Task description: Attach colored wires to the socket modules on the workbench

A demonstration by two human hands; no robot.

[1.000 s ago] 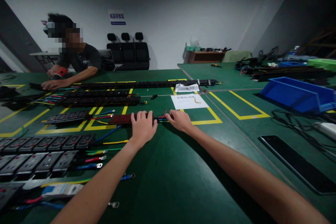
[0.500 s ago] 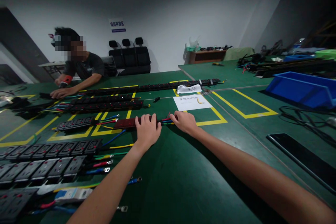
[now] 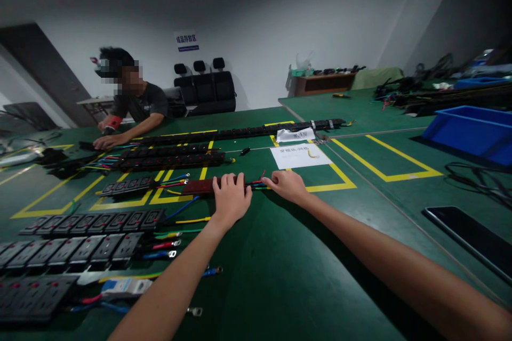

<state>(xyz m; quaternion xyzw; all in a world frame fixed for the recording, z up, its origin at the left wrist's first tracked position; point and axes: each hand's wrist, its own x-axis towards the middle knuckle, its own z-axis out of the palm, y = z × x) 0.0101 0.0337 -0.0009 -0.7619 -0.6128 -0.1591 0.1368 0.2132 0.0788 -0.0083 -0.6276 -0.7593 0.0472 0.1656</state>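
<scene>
Both hands unmoved, left hand (image 3: pixel 231 198) fingers gripping one red module (image 3: pixel 199 186), right hand (image 3: pixel 287 185) pinching its wires (image 3: pixel 257 184)

The head camera looks forward and down across the green table (image 3: pixel 280 277), near both forearms.

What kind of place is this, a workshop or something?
Most likely an electrical assembly workshop. Green workbenches carry yellow taped zones, rows of socket strips with loose coloured wires, and a blue parts bin. The left hand rests on a dark red strip; the right hand handles its wires.
</scene>
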